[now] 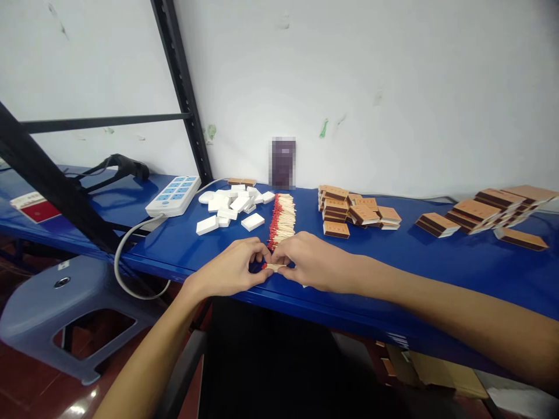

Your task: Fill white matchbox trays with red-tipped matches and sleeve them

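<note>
A small bunch of matches (276, 267) with red heads lies between my hands at the table's front edge. My left hand (238, 265) pinches it near the heads. On the other end, the fingers of my right hand (308, 262) close round the pale sticks. Just beyond my hands a long row of red-tipped matches (283, 218) runs back toward the wall. White matchbox trays (233, 201) are heaped to the left of that row. Orange-brown matchbox sleeves (336, 206) are stacked to its right. A small white edge shows under my right hand, mostly hidden.
A white power strip (173, 196) with a cable sits left, beside a black metal shelf post (186, 87). More matchboxes (476, 215) are piled at far right on the blue table (371, 267). A blurred dark packet (283, 163) leans on the wall. A grey-blue stool (56, 302) stands lower left.
</note>
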Demonstrator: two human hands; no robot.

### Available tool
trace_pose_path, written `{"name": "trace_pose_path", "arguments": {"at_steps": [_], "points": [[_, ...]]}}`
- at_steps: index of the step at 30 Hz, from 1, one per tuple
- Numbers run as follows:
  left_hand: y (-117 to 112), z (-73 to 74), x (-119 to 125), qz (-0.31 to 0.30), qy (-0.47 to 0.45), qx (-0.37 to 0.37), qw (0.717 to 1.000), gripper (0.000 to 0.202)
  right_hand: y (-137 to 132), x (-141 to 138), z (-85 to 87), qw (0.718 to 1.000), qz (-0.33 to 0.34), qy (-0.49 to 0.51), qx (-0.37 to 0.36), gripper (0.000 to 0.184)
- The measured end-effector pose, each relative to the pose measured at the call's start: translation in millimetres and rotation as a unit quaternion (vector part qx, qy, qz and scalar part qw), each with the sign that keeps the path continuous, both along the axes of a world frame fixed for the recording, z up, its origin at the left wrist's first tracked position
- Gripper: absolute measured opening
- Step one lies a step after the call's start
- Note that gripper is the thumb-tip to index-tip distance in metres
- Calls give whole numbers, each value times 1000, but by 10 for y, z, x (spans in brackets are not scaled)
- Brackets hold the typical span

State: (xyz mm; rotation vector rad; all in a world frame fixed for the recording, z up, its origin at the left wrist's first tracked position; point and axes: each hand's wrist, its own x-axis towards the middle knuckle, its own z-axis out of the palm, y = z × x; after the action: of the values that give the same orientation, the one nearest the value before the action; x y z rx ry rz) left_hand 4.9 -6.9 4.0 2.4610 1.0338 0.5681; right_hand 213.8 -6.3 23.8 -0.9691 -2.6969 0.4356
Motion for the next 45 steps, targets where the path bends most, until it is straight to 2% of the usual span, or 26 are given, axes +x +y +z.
{"name": "trace_pose_path", "arguments": {"at_steps": [4, 16, 22, 28, 36, 45], "points": [[-25, 18, -11, 3, 17, -4, 1000, 18, 23, -4, 11, 1000, -2, 13, -27, 13], [-49, 23, 10, 16, 29, -6, 999, 20, 22, -16, 40, 999, -11, 24, -34, 18], [-83, 25, 13, 11, 60, 6, 998, 14, 30, -13, 42, 998, -8, 37, -51, 21], [-111, 34, 29, 36, 68, 9, 997, 12, 32, -7, 41, 994, -19, 52, -89, 17], [-121, 44, 15, 32, 86, 14, 996, 14, 67, 6, 56, 999, 3, 23, -38, 17], [-196, 39, 50, 42, 128, 66, 989, 20, 36, -26, 70, 1000, -2, 4, -29, 16]]}}
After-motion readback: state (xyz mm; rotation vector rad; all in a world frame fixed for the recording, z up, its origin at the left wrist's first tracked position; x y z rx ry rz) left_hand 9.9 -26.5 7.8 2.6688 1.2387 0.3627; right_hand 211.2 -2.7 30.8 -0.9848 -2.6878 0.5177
